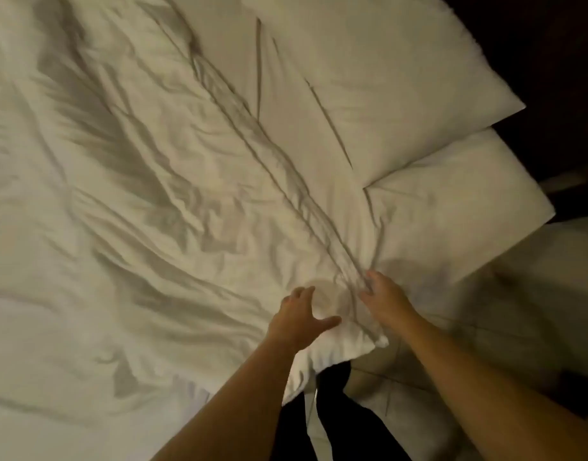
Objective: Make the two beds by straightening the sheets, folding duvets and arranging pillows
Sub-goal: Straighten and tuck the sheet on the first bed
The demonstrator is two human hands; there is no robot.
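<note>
White duvet (153, 194) fills most of the frame, rumpled, with long creases running from the upper middle down to a point at the lower centre. Its near corner hangs over the bed's edge at the lower centre, and its left and top parts are cut off by the frame.

The left hand (302, 314) lies flat on that corner, fingers spread and relaxed with the thumb out to the right, grasping nothing. The right hand (382, 297) is just to its right, where the creases meet. Its fingers curl down into the gathered cloth and grip a bunch of it. The fingertips are smeared by motion blur and partly buried in the folds, so how much cloth they hold is hard to make out.

Two white pillows lie at the upper right. The upper pillow (385, 78) overlaps the lower pillow (452, 211), whose near edge touches the duvet beside the right hand. The sheet beneath is hidden.

Below the hands, dark trouser legs (335, 410) stand on a pale tiled floor (419, 377). A pale, blurred shape (552, 267) at the right edge cannot be identified. The upper right corner is too dark to read.
</note>
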